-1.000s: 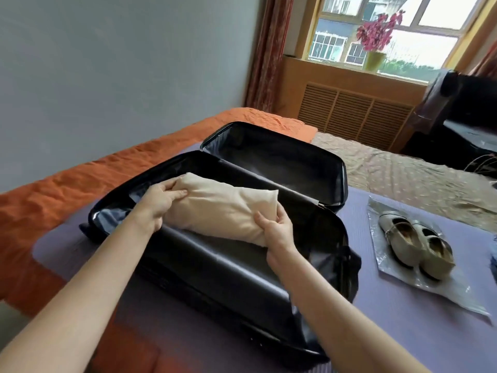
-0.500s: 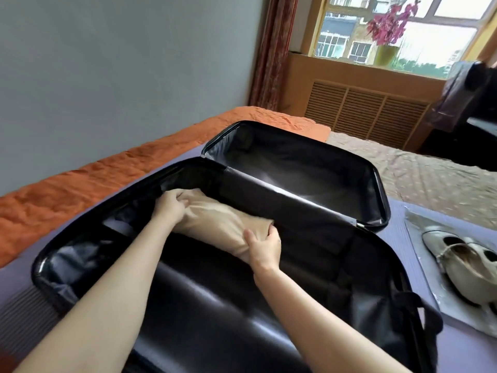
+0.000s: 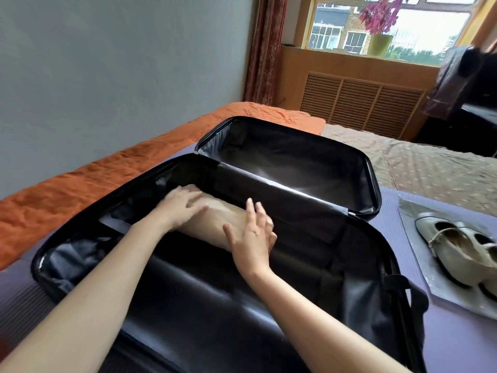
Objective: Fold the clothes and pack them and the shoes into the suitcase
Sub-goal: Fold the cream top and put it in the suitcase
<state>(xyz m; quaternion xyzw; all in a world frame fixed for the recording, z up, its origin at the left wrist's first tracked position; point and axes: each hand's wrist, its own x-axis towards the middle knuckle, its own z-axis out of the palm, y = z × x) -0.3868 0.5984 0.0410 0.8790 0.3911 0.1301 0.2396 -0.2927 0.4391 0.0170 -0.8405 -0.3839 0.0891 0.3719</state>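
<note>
Where clothes [image 3: 215, 221] lie (in suitcase [image 3: 215, 305]), left hand [image 3: 179, 206] and right hand [image 3: 251, 238] rest.

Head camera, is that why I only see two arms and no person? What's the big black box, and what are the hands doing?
Yes. The camera sits on the person's head and looks down, so you see only their arms. It is the only view. The black box is an open suitcase on a purple mat. Inside lies a folded beige cloth. The left hand and the right hand are open on it, fingers straight, gripping nothing. Beside the suitcase a pair of pale shoes sits on a silvery sheet, not yet packed.
</note>
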